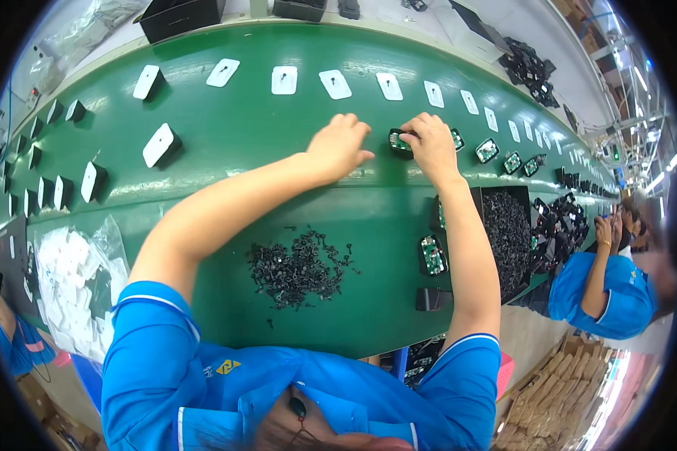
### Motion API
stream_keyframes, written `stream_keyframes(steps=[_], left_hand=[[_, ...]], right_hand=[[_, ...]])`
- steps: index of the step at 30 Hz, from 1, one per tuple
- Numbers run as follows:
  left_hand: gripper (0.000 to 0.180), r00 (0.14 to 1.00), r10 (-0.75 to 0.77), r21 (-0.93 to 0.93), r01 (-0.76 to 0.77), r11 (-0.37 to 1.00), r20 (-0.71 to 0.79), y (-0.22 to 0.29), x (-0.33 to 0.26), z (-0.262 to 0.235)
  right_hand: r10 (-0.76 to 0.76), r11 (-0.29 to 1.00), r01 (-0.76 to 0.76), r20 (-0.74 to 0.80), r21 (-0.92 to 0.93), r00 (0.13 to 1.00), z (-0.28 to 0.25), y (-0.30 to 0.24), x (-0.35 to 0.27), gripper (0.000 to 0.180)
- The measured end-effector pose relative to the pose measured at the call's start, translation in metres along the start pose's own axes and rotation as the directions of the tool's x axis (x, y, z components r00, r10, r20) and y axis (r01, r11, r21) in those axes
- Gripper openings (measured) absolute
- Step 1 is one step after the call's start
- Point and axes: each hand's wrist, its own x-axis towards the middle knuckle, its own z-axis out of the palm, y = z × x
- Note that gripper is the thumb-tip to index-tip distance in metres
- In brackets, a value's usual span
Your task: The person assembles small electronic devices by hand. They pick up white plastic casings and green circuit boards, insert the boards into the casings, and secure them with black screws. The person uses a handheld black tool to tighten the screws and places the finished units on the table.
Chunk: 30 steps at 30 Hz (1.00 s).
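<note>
My right hand [433,147] reaches over the green work surface, thumb and fingers closed on a small black case with a green circuit board [399,143] in it. To its left, my left hand [340,147] hovers with fingers and thumb apart and nothing in them. Behind the hands runs a row of white cover plates [389,86], several with a small dark piece on top. More open cases with circuit boards [487,150] lie to the right, and another case [432,255] rests beside my right forearm. A pile of small black parts [297,269] lies nearer me.
Black cases with white covers [160,145] stand at the left. A clear bag of white plates [75,289] lies at the near left. Right of my forearm is a black bin [504,237] of small black parts, with dark cases heaped beyond. A co-worker [605,289] sits at the right.
</note>
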Motion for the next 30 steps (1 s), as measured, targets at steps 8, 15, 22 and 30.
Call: stream_keyframes(steps=[8, 15, 22, 30], left_hand=[[0.037, 0.957, -0.219, -0.188, 0.183, 0.965, -0.191, 0.034, 0.027, 0.056], [0.025, 0.919, -0.387, -0.779, 0.190, 0.597, -0.073, 0.048, 0.027, 0.061], [0.034, 0.828, -0.327, -0.886, 0.459, -0.073, 0.456, 0.052, -0.021, -0.007], [0.056, 0.788, -0.080, -0.776, 0.574, -0.262, 0.610, 0.067, -0.110, -0.079]], right_hand=[[0.321, 0.921, -0.296, -0.061, 0.255, 0.945, 0.011, -0.002, -0.002, 0.008], [0.596, 0.547, -0.560, 0.180, 0.622, 0.782, 0.003, -0.012, -0.029, 0.010], [0.503, 0.328, -0.475, 0.275, 0.816, 0.819, -0.041, -0.077, -0.066, 0.013], [0.124, 0.579, -0.117, 0.055, 0.807, 0.991, -0.072, -0.146, -0.103, 0.025]])
